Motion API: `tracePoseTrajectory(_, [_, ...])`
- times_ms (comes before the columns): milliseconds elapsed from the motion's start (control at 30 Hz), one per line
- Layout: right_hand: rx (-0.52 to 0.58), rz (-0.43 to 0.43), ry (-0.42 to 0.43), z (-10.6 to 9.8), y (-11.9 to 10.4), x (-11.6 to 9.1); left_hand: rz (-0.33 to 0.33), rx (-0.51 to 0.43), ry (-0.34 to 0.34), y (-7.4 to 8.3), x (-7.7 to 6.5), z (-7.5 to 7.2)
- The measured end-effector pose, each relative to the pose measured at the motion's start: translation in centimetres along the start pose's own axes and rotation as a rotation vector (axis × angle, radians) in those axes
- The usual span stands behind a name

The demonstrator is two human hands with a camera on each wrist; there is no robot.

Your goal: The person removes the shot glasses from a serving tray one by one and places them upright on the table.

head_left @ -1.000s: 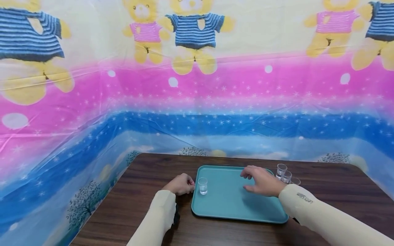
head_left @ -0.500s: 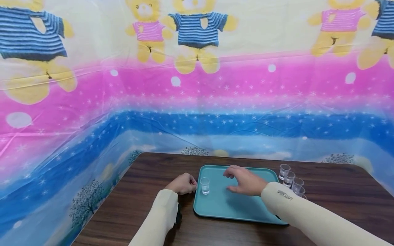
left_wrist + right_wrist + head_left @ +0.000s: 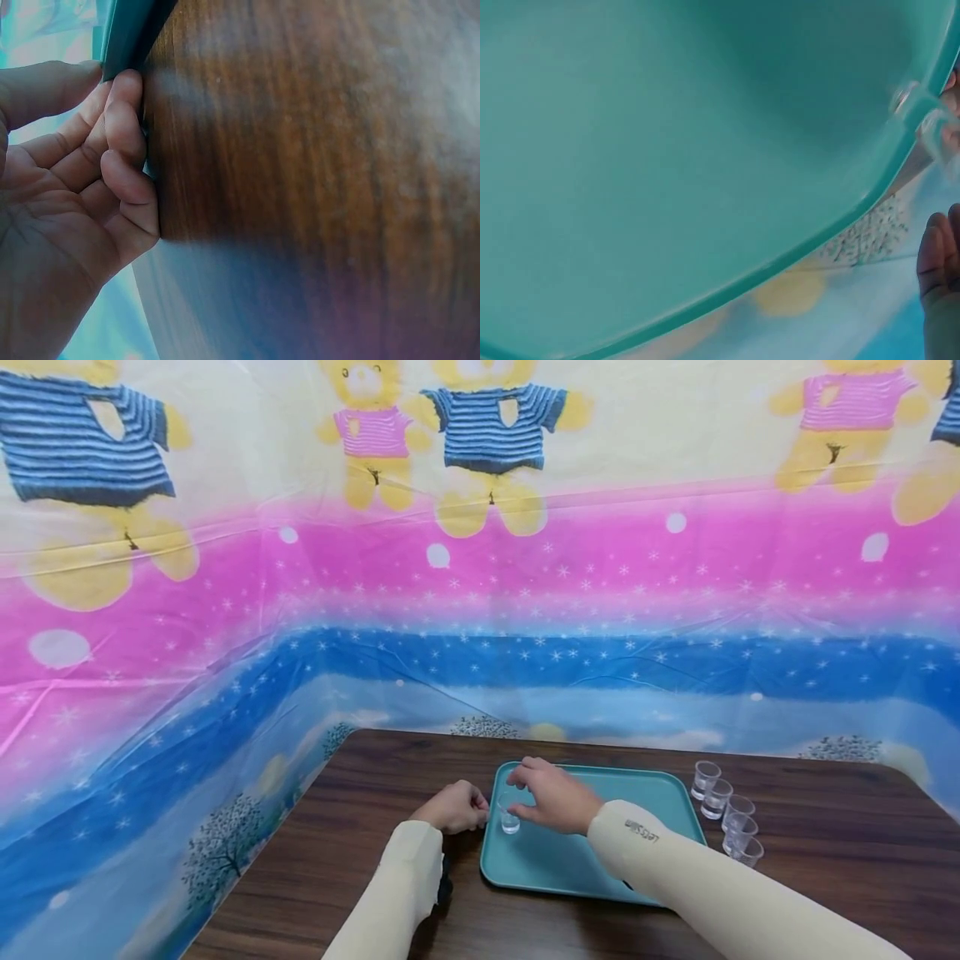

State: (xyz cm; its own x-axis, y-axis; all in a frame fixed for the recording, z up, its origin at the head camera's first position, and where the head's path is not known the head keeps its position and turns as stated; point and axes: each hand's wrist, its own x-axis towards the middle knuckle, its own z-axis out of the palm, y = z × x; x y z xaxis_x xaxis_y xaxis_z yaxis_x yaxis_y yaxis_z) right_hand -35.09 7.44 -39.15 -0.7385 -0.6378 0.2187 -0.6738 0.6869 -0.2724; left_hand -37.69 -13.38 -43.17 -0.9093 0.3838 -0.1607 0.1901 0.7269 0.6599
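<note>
A teal tray [image 3: 558,878] lies on the wooden table. My left hand [image 3: 454,808] is at its left rim; in the left wrist view that hand [image 3: 75,172] pinches the tray's edge [image 3: 129,37], thumb above and curled fingers below. Near the tray's left side stands a small clear shot glass [image 3: 511,825], upright, with clear liquid low in it. Over the tray, my right hand [image 3: 561,800] reaches to this glass, thumb and fingers spread and overlapping it in the head view. From the right wrist, a gap shows between the fingers [image 3: 934,259] and the glass [image 3: 931,129].
Several more clear shot glasses [image 3: 716,799] stand in a slanting row on the table [image 3: 832,827], just right of the tray. Behind the table hangs a printed cloth [image 3: 600,693] with bears and snowflakes.
My right hand has moved left across the tray to the shot glass, uncovering the row of glasses at the right. The left hand stays at the tray's rim.
</note>
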Motion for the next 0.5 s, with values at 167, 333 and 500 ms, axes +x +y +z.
tracePoseTrajectory(167, [-0.022,0.043,-0.018,0.3,-0.8,0.8,0.010,-0.011,-0.010,-0.2,0.1,-0.1])
tracePoseTrajectory(333, [-0.004,0.059,-0.050,0.4,-0.7,1.2,0.003,-0.015,-0.011,0.0,0.0,-0.2])
tracePoseTrajectory(500, [0.040,0.077,-0.069,0.5,-0.3,1.2,-0.003,-0.022,-0.008,0.1,-0.1,-0.1])
